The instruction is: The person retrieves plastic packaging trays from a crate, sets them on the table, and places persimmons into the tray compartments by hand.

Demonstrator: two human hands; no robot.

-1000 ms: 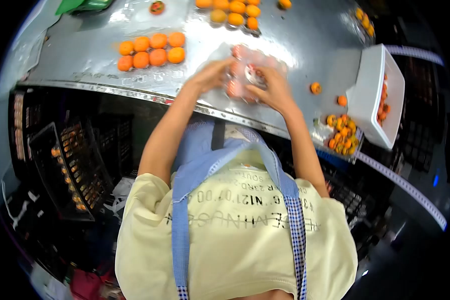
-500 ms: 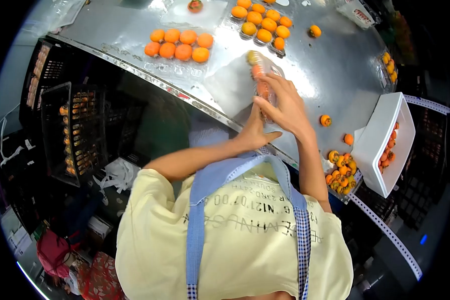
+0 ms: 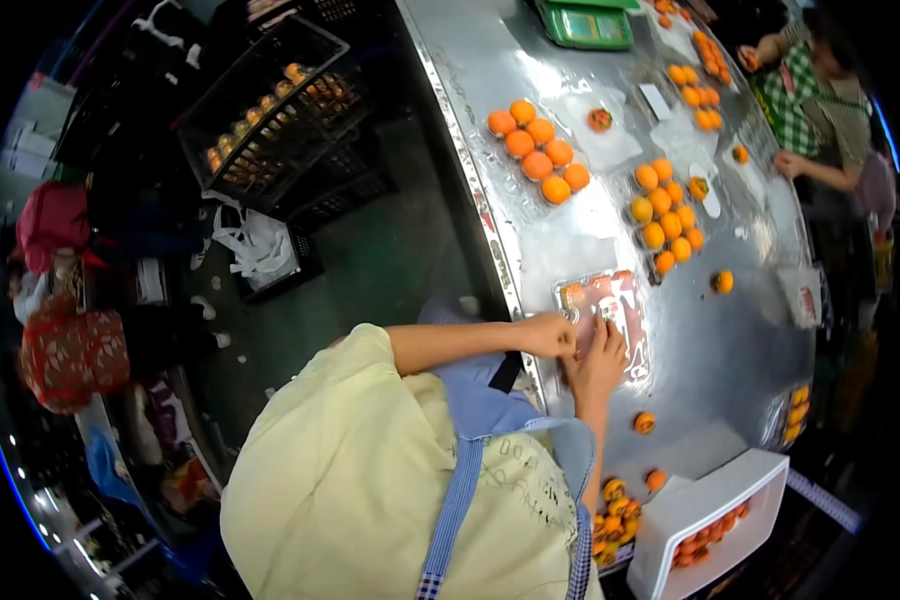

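A clear plastic pack point(image 3: 625, 290) with reddish fruit inside and a pale label on top lies flat near the front edge of the metal table. My left hand point(image 3: 546, 334) is at the pack's near corner, fingers curled together; whatever is between them is hidden. Over the near part of the pack rests my right hand point(image 3: 600, 362), fingers stretched out across its top by the label. Beyond the pack sits a tray of orange persimmons point(image 3: 671, 222), and farther left along the table another tray of persimmons point(image 3: 536, 150).
Loose persimmons point(image 3: 644, 422) dot the table. At the right end stand a white foam box point(image 3: 660, 540) of fruit and a heap of persimmons point(image 3: 610, 520). A green scale point(image 3: 585, 25) is at the far end. A co-worker point(image 3: 820, 110) stands opposite; black crates point(image 3: 270, 120) are behind.
The view has swung left. The pack, previously standing on edge between my hands, now lies flat with its label up. My left hand has gone from spread to curled.
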